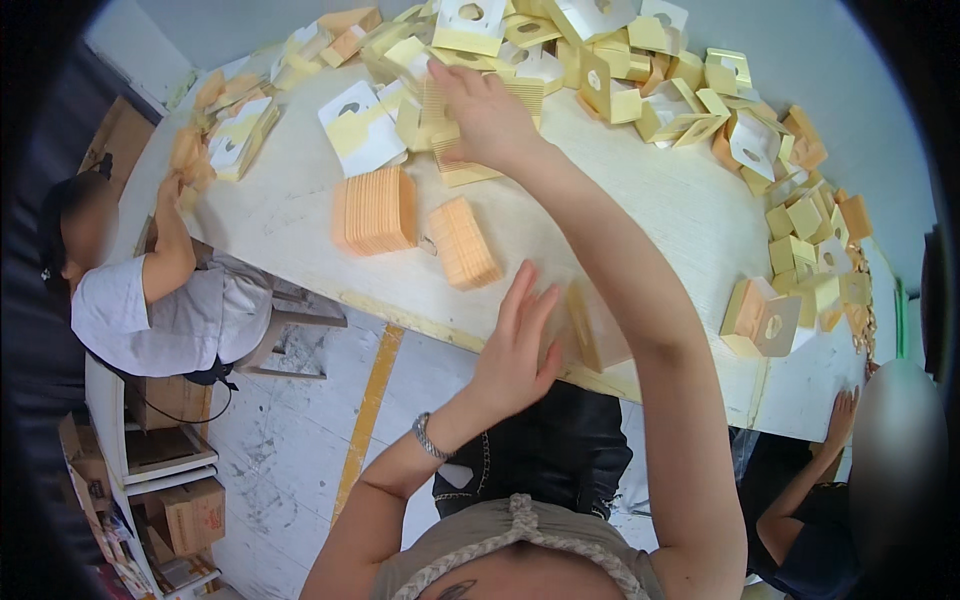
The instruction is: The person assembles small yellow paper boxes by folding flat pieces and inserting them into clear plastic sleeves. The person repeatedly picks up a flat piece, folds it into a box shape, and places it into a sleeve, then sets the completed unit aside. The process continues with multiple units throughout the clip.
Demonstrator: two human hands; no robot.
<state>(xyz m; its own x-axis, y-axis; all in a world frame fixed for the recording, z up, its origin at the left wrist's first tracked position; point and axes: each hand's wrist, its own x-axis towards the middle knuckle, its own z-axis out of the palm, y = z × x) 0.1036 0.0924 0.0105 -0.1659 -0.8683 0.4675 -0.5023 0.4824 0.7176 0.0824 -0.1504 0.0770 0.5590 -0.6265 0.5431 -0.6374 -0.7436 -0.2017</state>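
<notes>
My right hand point(488, 115) reaches far over the table, thumb and fingers spread across a ridged stack of pale yellow cards point(515, 98). Its fingertips touch or hover at the stack's left side; I cannot tell which. Near the table's front edge my left hand point(515, 345) is raised, fingers apart and holding nothing. Just right of it, a motion-blurred pale card box point(595, 330) is at the edge, partly behind my right forearm. Between my hands sit a larger orange ridged card stack point(375, 212) and a smaller one point(465, 243).
White and yellow folded card boxes point(365, 125) lie left of my right hand. A heap of yellow boxes point(600, 85) runs along the back and right edge. One person point(165, 310) sits at left; another person's hand point(842, 415) rests at the right edge. Shelves point(165, 480) stand lower left.
</notes>
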